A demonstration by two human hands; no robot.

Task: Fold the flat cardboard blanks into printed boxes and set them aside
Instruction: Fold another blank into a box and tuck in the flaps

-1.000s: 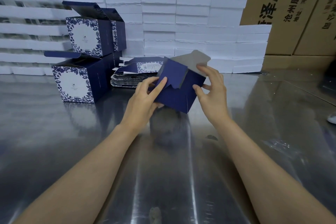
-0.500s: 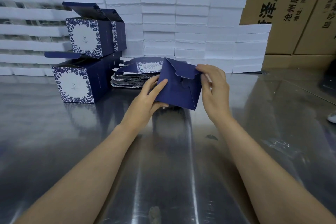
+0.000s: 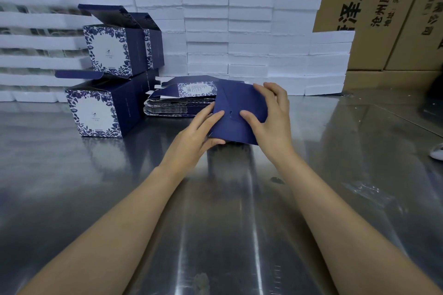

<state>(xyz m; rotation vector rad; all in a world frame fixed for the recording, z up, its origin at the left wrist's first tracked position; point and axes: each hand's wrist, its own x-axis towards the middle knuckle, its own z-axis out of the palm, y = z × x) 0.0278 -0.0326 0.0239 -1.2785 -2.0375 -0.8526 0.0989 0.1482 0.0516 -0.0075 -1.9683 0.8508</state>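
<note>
I hold a dark blue box just above the steel table, its closed bottom flaps turned toward me. My left hand grips its lower left edge, fingers spread on the flaps. My right hand clasps the right side, thumb pressing the flap seam at the middle. Behind the box lies a stack of flat printed blanks. At the left stand folded blue-and-white floral boxes with lids open: one on the table, two more on top of it.
White foam slabs are stacked in a wall across the back and the left. Brown cartons rise behind them. The shiny steel table stretches toward me. A white shoe shows at the right edge.
The raised grey-backed bottom flaps have been folded down and tucked shut. My right hand moved from the upper flap onto the box's face, thumb on the seam.
</note>
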